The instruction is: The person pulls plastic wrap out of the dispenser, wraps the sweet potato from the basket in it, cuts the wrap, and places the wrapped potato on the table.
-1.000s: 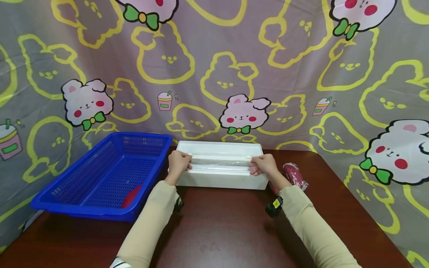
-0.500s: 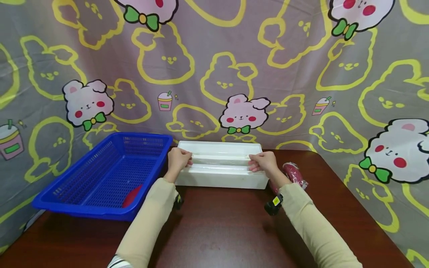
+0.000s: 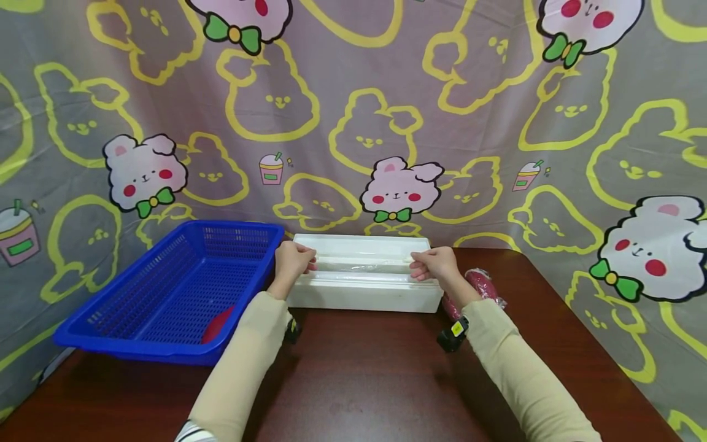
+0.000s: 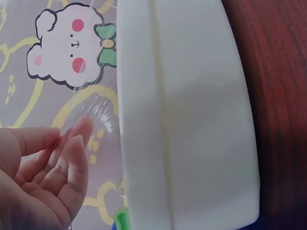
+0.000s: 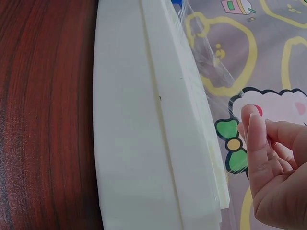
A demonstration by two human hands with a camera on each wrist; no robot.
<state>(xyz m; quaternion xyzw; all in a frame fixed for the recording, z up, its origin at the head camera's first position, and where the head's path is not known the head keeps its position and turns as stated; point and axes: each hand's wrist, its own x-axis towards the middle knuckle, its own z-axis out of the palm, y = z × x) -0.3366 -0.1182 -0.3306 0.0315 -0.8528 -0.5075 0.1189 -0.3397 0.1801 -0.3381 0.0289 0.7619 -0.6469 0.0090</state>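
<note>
A long white cling film dispenser stands at the back of the table, its lid raised behind. Clear cling film stretches up from it between both hands. At the dispenser's left end, my left hand pinches the film between thumb and fingers. My right hand pinches it the same way at the right end. In the right wrist view the film shows as thin shiny creases past the dispenser's edge, and the fingertips meet the thumb.
A blue plastic basket stands on the left with a red object inside. To the right, beside the right forearm, lie dark red objects, at least one in clear wrap. A patterned cloth hangs behind the brown table.
Both hands have risen slightly and drawn a little away from the dispenser's front, keeping their pinch on the film. The basket and red objects stay in place.
</note>
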